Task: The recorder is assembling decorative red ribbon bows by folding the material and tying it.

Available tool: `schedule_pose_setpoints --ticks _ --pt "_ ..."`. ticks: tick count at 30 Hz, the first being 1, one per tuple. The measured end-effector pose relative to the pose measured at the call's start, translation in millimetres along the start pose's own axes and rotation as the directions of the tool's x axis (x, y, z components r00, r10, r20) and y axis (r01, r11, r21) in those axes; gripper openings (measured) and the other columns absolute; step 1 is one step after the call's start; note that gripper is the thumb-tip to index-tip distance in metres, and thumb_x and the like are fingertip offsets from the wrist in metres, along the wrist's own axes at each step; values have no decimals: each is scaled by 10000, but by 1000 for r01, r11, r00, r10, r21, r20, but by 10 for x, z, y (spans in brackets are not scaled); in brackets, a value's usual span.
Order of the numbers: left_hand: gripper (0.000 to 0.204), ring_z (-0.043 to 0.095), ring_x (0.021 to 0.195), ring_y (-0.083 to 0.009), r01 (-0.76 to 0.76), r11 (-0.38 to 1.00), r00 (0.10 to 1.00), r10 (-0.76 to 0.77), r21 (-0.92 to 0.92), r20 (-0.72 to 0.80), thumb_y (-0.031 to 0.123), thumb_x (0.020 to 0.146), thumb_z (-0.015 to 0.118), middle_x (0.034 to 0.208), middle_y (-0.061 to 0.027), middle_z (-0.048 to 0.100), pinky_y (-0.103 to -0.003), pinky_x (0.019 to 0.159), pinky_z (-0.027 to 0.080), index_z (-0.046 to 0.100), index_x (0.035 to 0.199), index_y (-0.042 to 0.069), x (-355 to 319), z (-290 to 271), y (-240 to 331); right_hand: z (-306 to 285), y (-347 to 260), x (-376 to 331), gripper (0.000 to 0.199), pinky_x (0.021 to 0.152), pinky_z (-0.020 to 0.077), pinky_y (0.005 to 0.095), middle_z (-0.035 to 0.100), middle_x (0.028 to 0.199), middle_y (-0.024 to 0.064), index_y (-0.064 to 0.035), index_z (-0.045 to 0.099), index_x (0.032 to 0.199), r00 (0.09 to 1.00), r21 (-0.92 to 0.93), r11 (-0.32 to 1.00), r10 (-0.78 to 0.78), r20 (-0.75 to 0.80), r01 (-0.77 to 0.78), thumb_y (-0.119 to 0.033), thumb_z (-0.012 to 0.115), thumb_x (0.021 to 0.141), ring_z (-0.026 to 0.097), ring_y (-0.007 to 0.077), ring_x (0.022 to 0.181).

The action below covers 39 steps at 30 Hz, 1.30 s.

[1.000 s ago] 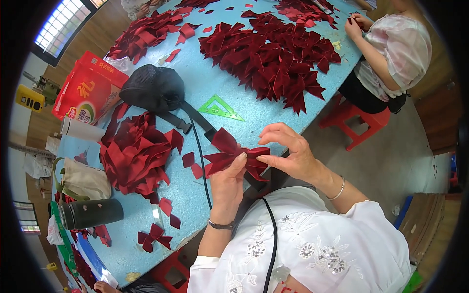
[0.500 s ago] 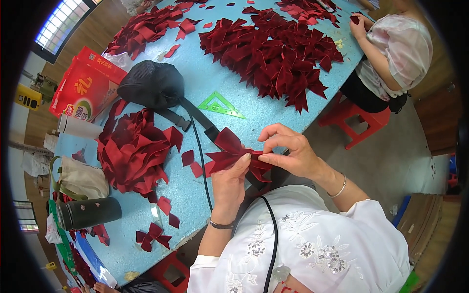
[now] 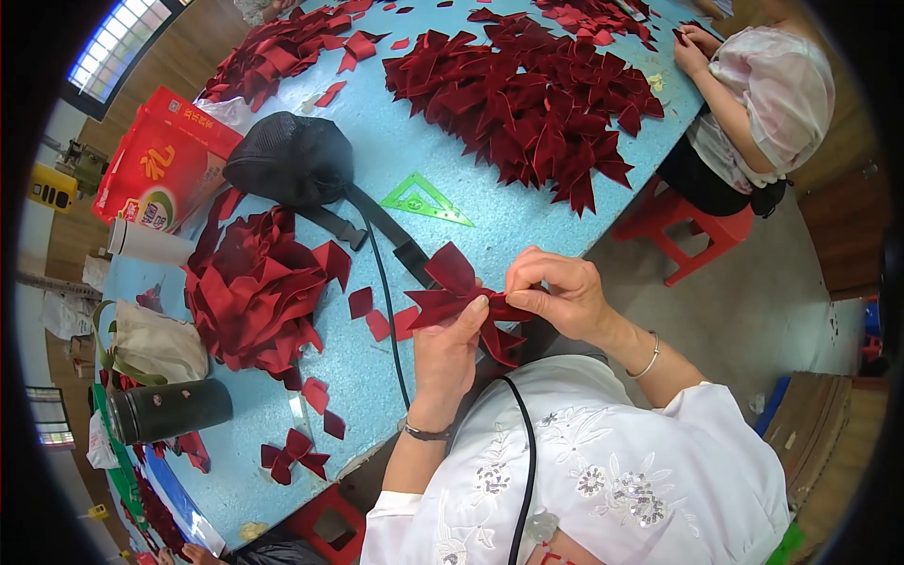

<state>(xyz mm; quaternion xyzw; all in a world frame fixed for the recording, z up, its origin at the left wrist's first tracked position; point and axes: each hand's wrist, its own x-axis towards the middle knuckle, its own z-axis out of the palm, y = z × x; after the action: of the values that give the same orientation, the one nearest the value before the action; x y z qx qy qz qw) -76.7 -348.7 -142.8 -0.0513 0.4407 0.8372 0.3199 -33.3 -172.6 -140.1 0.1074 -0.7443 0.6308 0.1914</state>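
Note:
A dark red velvet bow [image 3: 451,273] is held over the table's front edge between my two hands. My left hand [image 3: 448,350] grips its middle from below, the thumb pressed on the front. With thumb and forefinger, my right hand [image 3: 557,294] pinches the right part of the bow; the exact spot under the fingertips is hidden. To the left lies a heap of red velvet ribbon pieces [image 3: 254,292], and a few small red scraps [image 3: 362,302] lie between it and the bow. One finished-looking bow [image 3: 294,458] rests near the front left edge.
A large pile of dark red bows [image 3: 527,104] covers the far table. Left stand a red gift bag [image 3: 165,160], black mesh pouch [image 3: 290,160], white cup [image 3: 151,242], cloth bag [image 3: 155,344] and dark bottle [image 3: 169,411]. A green set square [image 3: 426,201] lies mid-table. A co-worker [image 3: 767,94] sits right.
The bow and both hands have shifted slightly to the right. My right fingers have drawn closer together at the bow's right part.

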Motion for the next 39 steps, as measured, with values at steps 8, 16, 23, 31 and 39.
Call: schedule_pose_setpoints --ticks 8,16,23,31,39 --pt "341 566 968 -148 -28 999 1000 29 34 -1 -4 815 644 1066 -78 590 -289 848 454 529 1135 5 -4 11 -10 -108 -57 62 112 636 425 251 592 758 39 -17 609 783 952 140 952 248 177 -274 -53 711 757 525 134 666" --pt "333 561 967 -156 -60 996 998 59 69 18 -10 816 640 1060 -83 586 -298 854 452 527 1128 2 21 3 -37 -188 -128 153 128 660 430 262 599 754 33 -36 607 775 927 -5 967 244 287 -253 -90 719 744 541 136 708" --pt "310 561 959 -148 -48 996 998 46 71 35 8 820 641 1049 -78 590 -291 846 449 535 1111 4 21 -6 -33 -105 -44 96 135 703 432 273 599 777 37 -30 586 778 973 78 991 93 209 -111 -90 704 754 540 172 772" --pt "271 569 936 -142 7 999 999 -9 47 35 25 833 630 1035 -65 600 -280 837 448 550 1091 10 71 -10 -39 -87 83 39 118 675 413 232 575 778 -4 -20 570 779 917 312 864 355 180 -396 -102 636 832 501 87 734" --pt "263 572 926 -139 49 999 999 -49 -20 14 11 827 631 1023 -66 606 -277 832 455 559 1080 3 108 9 -10 -153 60 146 130 633 379 206 559 798 3 -26 552 784 814 427 695 526 246 -579 -105 619 863 460 59 696"
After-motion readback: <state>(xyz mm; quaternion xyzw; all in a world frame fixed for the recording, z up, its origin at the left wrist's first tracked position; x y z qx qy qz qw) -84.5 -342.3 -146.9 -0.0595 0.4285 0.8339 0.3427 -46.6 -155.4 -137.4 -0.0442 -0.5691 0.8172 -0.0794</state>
